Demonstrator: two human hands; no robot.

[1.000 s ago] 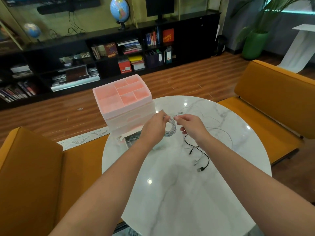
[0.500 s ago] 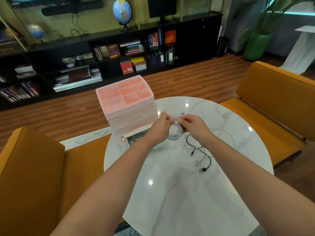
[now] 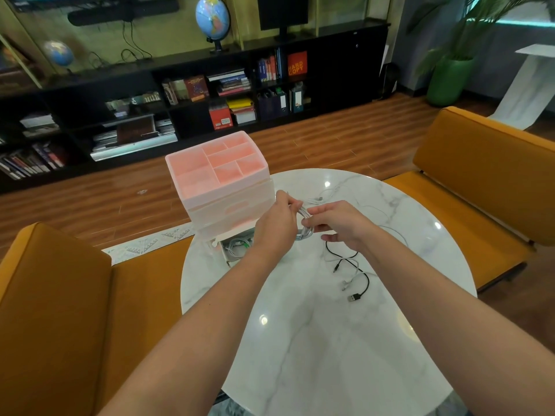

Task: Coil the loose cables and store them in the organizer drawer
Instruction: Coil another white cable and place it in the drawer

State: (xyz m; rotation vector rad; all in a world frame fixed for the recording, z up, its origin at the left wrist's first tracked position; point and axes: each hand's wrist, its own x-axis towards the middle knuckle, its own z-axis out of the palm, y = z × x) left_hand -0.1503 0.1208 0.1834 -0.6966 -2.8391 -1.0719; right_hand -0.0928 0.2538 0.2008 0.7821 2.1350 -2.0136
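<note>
Both hands raised over the round marble bench point(image 3: 315, 340), close together, just in front of the pink organizer point(image 3: 219, 181). Left hand point(image 3: 277, 225) with fingers curled, gripping a coiled white cable point(image 3: 304, 226) from its left side. Right hand point(image 3: 339, 222) touching the same coil from the right, thumb and forefinger pinching its strands, other fingers loosely bent. Coil held between the two grips, lifted off the bench surface. Left of and below the left grip, the lowest drawer point(image 3: 237, 246) of the organizer pulled out, with pale cables already lying inside. Below the right grip, flat on the bench, a loose black cable point(image 3: 365, 283) tangled with a thin white one. Beyond the right grip, further white cable point(image 3: 387, 211) spread loose across the bench.
</note>
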